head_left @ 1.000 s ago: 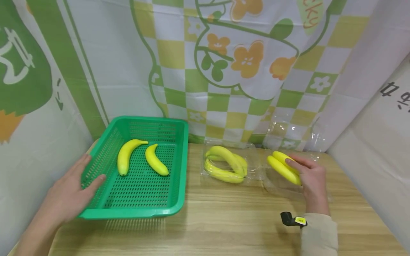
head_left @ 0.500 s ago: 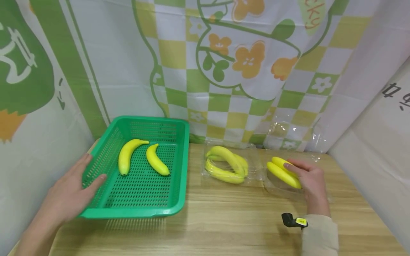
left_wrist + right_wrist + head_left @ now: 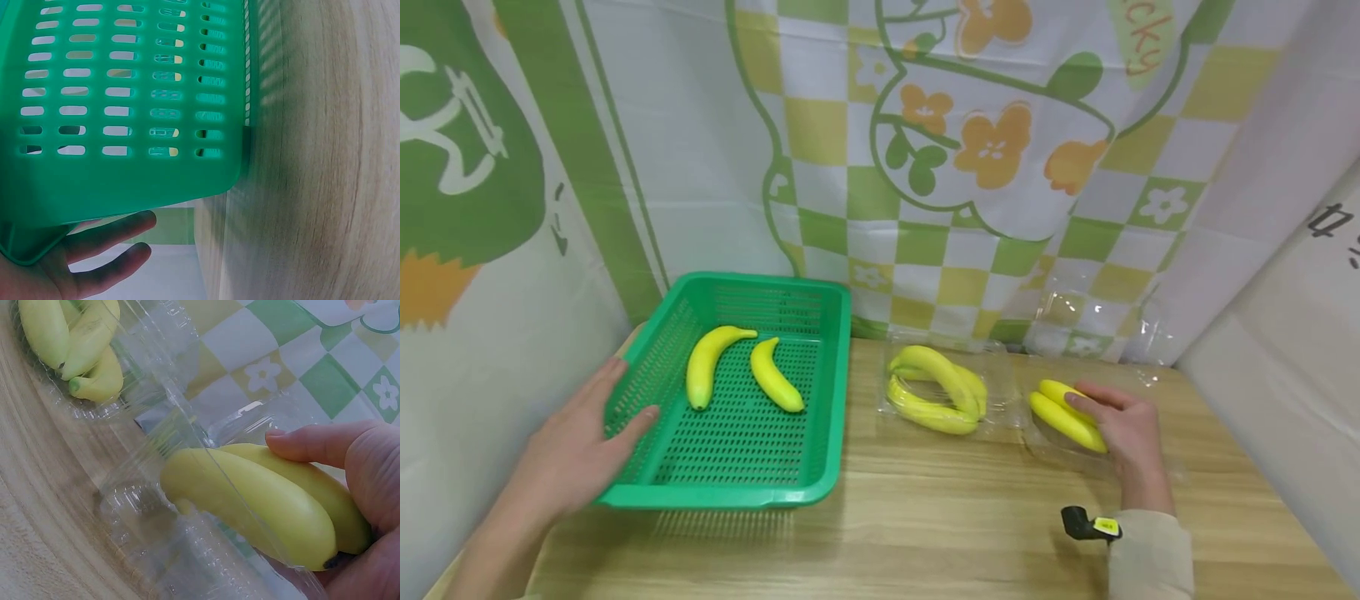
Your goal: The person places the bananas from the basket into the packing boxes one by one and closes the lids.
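My right hand (image 3: 1123, 425) holds two yellow bananas (image 3: 1066, 414) side by side. The thumb lies along one banana in the right wrist view, and the bananas overlap the base of an open clear plastic clamshell box (image 3: 150, 519). My left hand (image 3: 572, 446) rests over the left rim of a green plastic basket (image 3: 722, 497), its thumb on the inner side. Two of its fingers (image 3: 115, 237) extend fairly straight below the rim in the left wrist view. Inside the basket lie two bananas, a longer one (image 3: 703, 367) and a shorter one (image 3: 775, 377).
Between basket and open box stands another clear box (image 3: 1000, 392) with several bananas (image 3: 943, 387) in it. A wooden table (image 3: 940, 517) carries everything. A printed cloth (image 3: 917, 242) hangs right behind, with white side walls (image 3: 1262, 358) at left and right.
My right hand has lowered the two bananas toward the open box, moving slightly nearer the table's front. My left hand stays at the basket's rim. The head view has shifted a little.
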Tool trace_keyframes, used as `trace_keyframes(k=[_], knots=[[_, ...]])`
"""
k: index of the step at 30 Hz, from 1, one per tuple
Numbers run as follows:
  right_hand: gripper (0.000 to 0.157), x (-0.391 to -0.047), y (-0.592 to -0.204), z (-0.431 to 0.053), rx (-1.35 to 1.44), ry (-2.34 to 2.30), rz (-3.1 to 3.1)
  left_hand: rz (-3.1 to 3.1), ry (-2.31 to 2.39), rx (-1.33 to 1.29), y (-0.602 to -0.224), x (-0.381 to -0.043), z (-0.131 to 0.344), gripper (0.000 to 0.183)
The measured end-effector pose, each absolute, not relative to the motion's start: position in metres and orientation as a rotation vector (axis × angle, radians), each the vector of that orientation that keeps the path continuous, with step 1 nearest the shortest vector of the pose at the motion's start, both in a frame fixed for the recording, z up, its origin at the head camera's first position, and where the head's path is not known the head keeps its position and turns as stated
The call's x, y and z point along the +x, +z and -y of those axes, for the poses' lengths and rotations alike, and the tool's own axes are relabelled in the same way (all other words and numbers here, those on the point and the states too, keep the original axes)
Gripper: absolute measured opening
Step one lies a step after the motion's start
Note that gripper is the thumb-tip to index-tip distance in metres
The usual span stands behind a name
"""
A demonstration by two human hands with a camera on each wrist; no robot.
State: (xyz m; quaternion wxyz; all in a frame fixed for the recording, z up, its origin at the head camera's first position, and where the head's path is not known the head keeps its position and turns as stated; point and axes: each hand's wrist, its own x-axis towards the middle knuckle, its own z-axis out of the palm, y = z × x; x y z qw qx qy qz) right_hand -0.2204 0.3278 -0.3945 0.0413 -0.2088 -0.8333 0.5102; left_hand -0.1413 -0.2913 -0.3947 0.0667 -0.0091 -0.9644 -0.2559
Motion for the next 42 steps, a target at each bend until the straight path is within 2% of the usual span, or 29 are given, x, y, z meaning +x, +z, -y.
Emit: trace_keyframes(k=[14,34,42], knots=[[0.062,-0.217,-0.392,-0.329,-0.552,1.43,2.677,2.929,-0.774,-0.017,-0.392,-0.142,0.29,0.084],[0.056,-0.213,-0.393,-0.34,-0.437,1.259,2.839,2.929,-0.773,-0.019,-0.393,-0.142,0.29,0.084],[0.06,-0.213,-0.393,-0.342,-0.455,1.286,2.868,2.941,-0.777,-0.012,-0.391,-0.141,0.29,0.085]])
